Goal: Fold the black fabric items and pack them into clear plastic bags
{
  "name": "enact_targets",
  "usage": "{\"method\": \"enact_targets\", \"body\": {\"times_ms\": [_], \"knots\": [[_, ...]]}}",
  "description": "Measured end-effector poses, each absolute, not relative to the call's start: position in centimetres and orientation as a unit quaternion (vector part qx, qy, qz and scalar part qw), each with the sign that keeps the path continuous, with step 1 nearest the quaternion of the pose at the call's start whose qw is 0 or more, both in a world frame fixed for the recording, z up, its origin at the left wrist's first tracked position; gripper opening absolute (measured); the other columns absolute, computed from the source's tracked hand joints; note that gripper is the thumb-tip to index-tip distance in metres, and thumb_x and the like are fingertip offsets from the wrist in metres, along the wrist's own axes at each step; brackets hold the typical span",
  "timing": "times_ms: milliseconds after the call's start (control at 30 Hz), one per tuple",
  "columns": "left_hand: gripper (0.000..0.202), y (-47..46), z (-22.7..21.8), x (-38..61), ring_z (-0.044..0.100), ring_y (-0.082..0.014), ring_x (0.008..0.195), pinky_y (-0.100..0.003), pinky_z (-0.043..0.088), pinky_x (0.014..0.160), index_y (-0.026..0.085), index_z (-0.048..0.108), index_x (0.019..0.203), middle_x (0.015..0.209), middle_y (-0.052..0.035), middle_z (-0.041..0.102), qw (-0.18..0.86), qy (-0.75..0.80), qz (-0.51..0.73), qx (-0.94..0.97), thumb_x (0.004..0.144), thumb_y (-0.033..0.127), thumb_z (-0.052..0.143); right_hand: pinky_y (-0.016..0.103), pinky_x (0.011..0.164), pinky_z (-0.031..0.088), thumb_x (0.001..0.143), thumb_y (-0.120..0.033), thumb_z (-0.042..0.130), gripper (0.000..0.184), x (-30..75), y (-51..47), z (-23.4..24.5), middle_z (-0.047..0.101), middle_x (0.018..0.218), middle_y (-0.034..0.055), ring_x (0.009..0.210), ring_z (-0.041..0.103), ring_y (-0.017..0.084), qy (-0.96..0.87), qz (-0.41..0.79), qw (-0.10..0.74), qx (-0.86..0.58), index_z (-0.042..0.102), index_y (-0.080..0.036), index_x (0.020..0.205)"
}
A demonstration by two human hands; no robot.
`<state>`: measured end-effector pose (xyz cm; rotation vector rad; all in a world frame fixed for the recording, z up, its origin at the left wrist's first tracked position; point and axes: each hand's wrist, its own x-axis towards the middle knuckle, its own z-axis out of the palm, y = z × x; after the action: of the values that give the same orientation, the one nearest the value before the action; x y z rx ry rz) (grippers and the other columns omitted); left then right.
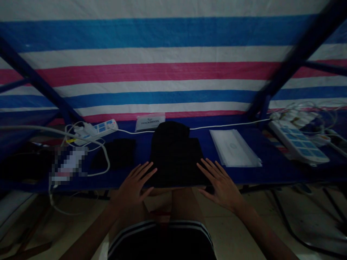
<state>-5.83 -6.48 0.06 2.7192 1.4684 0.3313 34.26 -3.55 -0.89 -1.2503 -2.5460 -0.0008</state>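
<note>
A black cloth piece (176,155), rounded at the top and stepped on its right like a hood, lies flat at the front of the blue table. My left hand (137,182) is at its lower left edge, fingers stretched out and spread. On the opposite edge, my right hand (217,180) is spread in the same way, its fingertips at the cloth. Neither hand grips anything. Another black cloth (119,153) lies to the left. To the right are flat, translucent plastic bags (234,148) with a faint round mark.
A white pouch (150,122) marked ROCKBROS stands behind the cloth. Power strips lie left (100,130) and right (299,142), with tangled white cables. One cable crosses the table's back. A striped tarp (168,72) hangs behind, between slanting blue posts.
</note>
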Motion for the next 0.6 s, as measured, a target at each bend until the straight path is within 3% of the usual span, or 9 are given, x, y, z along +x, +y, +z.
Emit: {"method": "enact_targets", "body": {"times_ms": [167, 267, 600], "knots": [[0.072, -6.5, -0.1, -5.9, 0.035, -0.0280, 0.158, -0.053, 0.037, 0.127, 0.031, 0.031, 0.166, 0.173, -0.0062, 0.033, 0.010, 0.471, 0.108, 0.875, 0.101, 0.035, 0.061, 0.059, 0.130, 0.026, 0.097, -0.057, 0.062, 0.092, 34.1, -3.7, -1.0, 0.029, 0.174, 0.0108, 0.160, 0.027, 0.032, -0.886, -0.006, 0.140, -0.442, 0.018, -0.024, 0.170], [0.072, -6.7, -0.2, -6.0, 0.038, -0.0284, 0.157, -0.054, 0.038, 0.127, 0.031, 0.034, 0.164, 0.172, -0.0060, 0.036, 0.013, 0.473, 0.112, 0.874, 0.098, 0.032, 0.063, 0.058, 0.130, 0.027, 0.096, -0.048, 0.063, 0.088, 34.3, -3.7, -1.2, 0.030, 0.174, 0.0103, 0.161, 0.027, 0.031, -0.886, -0.012, 0.141, -0.442, 0.020, -0.024, 0.170], [0.084, -7.3, -0.5, -6.5, 0.049, -0.0312, 0.146, -0.052, 0.047, 0.119, 0.033, 0.044, 0.159, 0.156, -0.0062, 0.055, 0.059, 0.497, 0.159, 0.851, 0.081, 0.011, 0.063, 0.061, 0.128, 0.032, 0.083, -0.022, 0.068, 0.092, 35.2, -3.6, -1.6, 0.050, 0.159, 0.0134, 0.154, 0.038, 0.034, -0.885, 0.029, 0.187, -0.425, 0.030, -0.022, 0.167]]}}
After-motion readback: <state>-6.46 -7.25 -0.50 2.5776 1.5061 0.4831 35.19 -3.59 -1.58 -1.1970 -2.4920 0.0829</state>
